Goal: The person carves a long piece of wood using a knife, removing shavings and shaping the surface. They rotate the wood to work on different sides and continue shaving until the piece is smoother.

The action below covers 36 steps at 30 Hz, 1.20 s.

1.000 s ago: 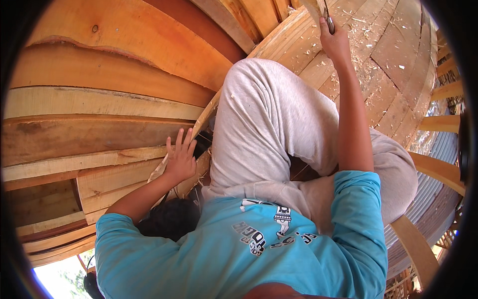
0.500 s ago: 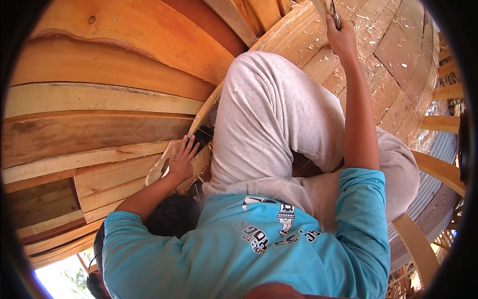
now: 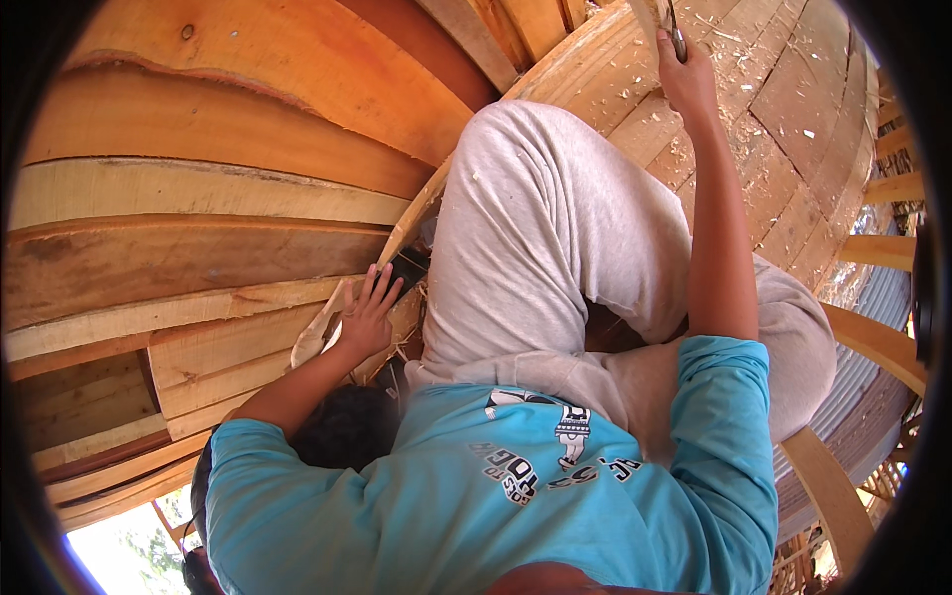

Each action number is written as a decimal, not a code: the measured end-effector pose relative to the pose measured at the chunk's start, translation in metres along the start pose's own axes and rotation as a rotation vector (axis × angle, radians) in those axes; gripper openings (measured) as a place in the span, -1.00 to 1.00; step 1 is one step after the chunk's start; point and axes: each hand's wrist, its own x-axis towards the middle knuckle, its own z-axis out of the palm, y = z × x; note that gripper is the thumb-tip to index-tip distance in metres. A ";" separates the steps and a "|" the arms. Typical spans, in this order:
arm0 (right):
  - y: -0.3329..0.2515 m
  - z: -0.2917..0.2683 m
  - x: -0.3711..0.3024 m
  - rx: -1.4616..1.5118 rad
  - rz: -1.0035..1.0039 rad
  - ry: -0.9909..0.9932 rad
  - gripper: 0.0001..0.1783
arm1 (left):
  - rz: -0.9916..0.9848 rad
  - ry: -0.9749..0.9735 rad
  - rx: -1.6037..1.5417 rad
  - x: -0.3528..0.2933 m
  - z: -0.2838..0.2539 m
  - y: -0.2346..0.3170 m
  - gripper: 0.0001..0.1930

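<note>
Head view: left hand [image 3: 367,319] lies flat, fingers spread, grasping nothing, pressed on a pale curved wood offcut [image 3: 315,337] against the stacked orange-brown planks [image 3: 198,228]. Right hand [image 3: 686,79] is clenched around a slim dark metal tool [image 3: 676,35], raised above the grey-trousered knee [image 3: 535,198]. Pale wood shavings [image 3: 734,109] litter the boards beside that grip: some cutting looks done, how much remains is unclear.

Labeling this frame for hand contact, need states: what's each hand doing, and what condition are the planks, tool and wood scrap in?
left hand: open, fingers spread, pressed flat on a pale wood scrap.
right hand: raised, closed around a metal tool.
metal tool: gripped, mostly cut off by the picture rim; kind unclear.
pale wood scrap: lying against the planks under the left hand.
side planks: stacked, curved, bare wood.
deck planks: strewn with shavings.
</note>
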 end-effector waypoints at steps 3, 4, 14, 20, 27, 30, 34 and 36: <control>0.001 0.001 -0.001 0.003 -0.001 0.004 -0.60 | 0.003 0.011 -0.039 0.001 -0.001 0.001 -0.22; 0.001 0.001 -0.001 0.005 -0.002 0.004 -0.60 | 0.004 0.008 -0.040 0.002 -0.002 0.001 -0.22; 0.006 0.003 0.001 0.025 -0.038 0.052 -0.61 | 0.010 -0.011 -0.064 0.011 0.005 0.007 -0.24; -0.007 -0.004 -0.004 -0.019 0.092 -0.059 -0.34 | 0.015 -0.011 -0.050 0.008 0.014 0.009 -0.26; -0.013 -0.006 -0.007 -0.029 0.103 -0.065 -0.35 | 0.015 -0.067 -0.050 0.007 0.016 0.012 -0.25; -0.019 -0.007 -0.011 -0.013 0.134 -0.082 -0.37 | 0.014 -0.038 -0.056 0.006 0.020 0.013 -0.25; -0.017 -0.007 -0.011 -0.003 0.111 -0.077 -0.40 | 0.010 -0.037 -0.077 0.006 0.020 0.014 -0.25; -0.014 -0.007 -0.009 -0.004 0.093 -0.063 -0.40 | 0.007 -0.030 -0.087 0.007 0.020 0.014 -0.26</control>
